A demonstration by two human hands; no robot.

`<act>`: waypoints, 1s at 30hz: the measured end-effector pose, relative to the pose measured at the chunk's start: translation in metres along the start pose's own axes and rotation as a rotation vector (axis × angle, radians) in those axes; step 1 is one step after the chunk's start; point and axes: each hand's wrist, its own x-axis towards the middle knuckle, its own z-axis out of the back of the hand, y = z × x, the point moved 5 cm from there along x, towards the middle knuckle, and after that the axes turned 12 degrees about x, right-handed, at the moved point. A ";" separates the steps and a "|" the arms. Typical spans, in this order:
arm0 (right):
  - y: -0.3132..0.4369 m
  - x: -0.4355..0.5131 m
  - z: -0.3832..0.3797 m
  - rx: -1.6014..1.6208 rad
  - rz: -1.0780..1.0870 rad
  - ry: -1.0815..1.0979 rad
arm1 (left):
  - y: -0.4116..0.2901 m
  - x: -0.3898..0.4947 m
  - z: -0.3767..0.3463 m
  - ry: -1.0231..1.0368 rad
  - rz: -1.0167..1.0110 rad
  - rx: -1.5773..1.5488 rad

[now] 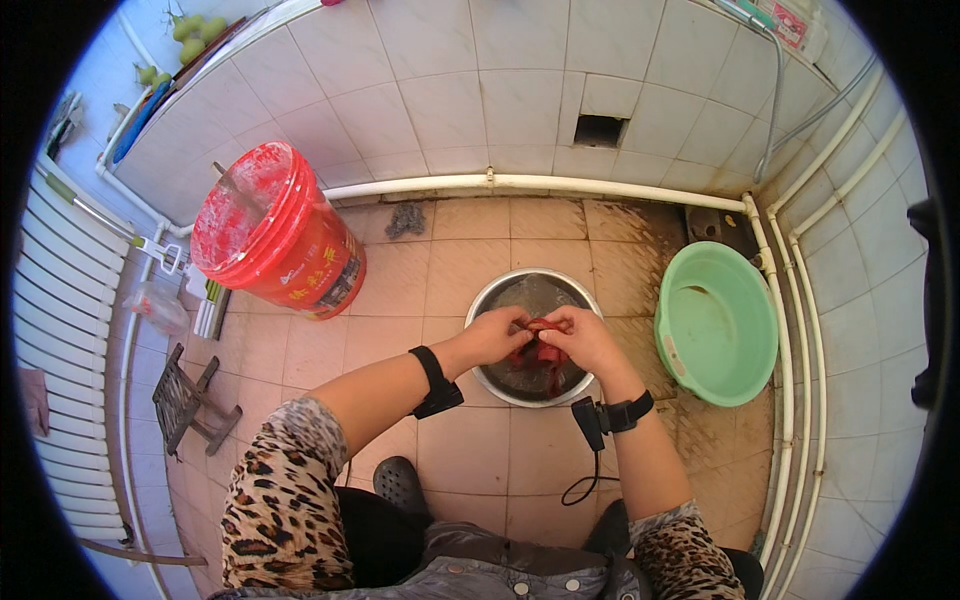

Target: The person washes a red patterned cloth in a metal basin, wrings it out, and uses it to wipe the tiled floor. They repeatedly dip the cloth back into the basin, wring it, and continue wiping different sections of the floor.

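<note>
A wet red cloth (552, 351) is pinched between both hands above a round metal basin (480, 375) of murky grey water. My left hand (499, 334) grips its left side, thumb and fingers together. On the right, my right hand (581, 337) has the cloth between thumb and fingers, close beside the left one. The lower part of the cloth hangs down to the water; whether it dips in is hard to tell. Each wrist wears a black strap with a small black device.
A red plastic bucket (330, 255) with a stick inside stands at the left. Near it are a small folding stool (184, 405) and a grey scouring pad (406, 220). A green plastic basin (712, 330) leans by the white pipes (784, 450) at the right. A tiled wall (517, 105) rises ahead.
</note>
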 end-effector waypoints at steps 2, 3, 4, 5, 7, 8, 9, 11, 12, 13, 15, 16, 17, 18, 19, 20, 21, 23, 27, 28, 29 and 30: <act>-0.004 -0.003 -0.003 0.154 -0.123 0.074 | -0.004 0.003 0.004 -0.085 -0.016 0.163; 0.000 -0.004 -0.002 0.079 -0.094 0.073 | -0.004 0.003 0.006 -0.116 -0.007 0.231; 0.003 -0.005 0.000 0.028 -0.100 0.075 | -0.006 0.004 0.007 -0.140 -0.023 0.263; 0.005 -0.005 0.002 0.004 -0.125 0.075 | -0.006 0.004 0.008 -0.154 -0.029 0.284; 0.018 -0.007 0.006 -0.150 -0.043 0.056 | -0.007 0.004 0.009 -0.179 -0.038 0.286; 0.023 -0.008 0.008 -0.187 -0.023 0.053 | -0.007 0.004 0.009 -0.188 -0.038 0.267; 0.027 -0.010 0.010 -0.194 -0.034 0.066 | -0.007 0.005 0.010 -0.202 -0.049 0.230; 0.033 -0.012 0.014 -0.144 -0.116 0.093 | -0.007 0.005 0.014 -0.231 -0.086 0.258; 0.041 -0.014 0.018 -0.184 -0.051 0.072 | -0.006 0.006 0.015 -0.211 -0.078 0.261; 0.047 -0.015 0.023 -0.207 -0.033 0.037 | -0.005 0.006 0.016 -0.208 -0.083 0.258; 0.057 -0.014 0.025 -0.199 0.049 -0.051 | -0.001 0.007 0.019 -0.162 -0.037 0.239; 0.061 -0.013 0.023 -0.166 0.110 -0.104 | -0.002 0.007 0.018 -0.147 -0.043 0.167; 0.064 -0.012 0.022 -0.125 0.146 -0.161 | -0.002 0.006 0.019 -0.157 -0.055 0.087; 0.069 -0.012 0.019 -0.133 0.209 -0.170 | -0.003 0.006 0.018 -0.154 -0.052 0.009; 0.071 -0.012 0.016 -0.131 0.244 -0.187 | -0.009 0.005 0.018 -0.204 -0.136 0.017; 0.073 -0.013 0.014 -0.132 0.262 -0.208 | -0.014 0.005 0.018 -0.238 -0.206 0.027; 0.074 -0.014 0.012 -0.126 0.264 -0.196 | -0.018 0.005 0.017 -0.258 -0.260 0.021; 0.078 -0.017 0.011 -0.124 0.238 -0.178 | -0.024 0.008 0.015 -0.268 -0.332 -0.006; 0.104 -0.026 0.009 -0.132 0.381 -0.176 | -0.022 0.014 0.009 -0.208 -0.313 0.062; 0.110 -0.029 0.009 -0.084 0.381 -0.177 | -0.021 0.015 0.007 -0.183 -0.312 0.019; 0.117 -0.032 0.010 -0.035 0.385 -0.176 | -0.020 0.016 0.004 -0.163 -0.314 -0.023; 0.124 -0.035 0.010 0.008 0.421 -0.182 | -0.019 0.016 0.002 -0.151 -0.319 -0.065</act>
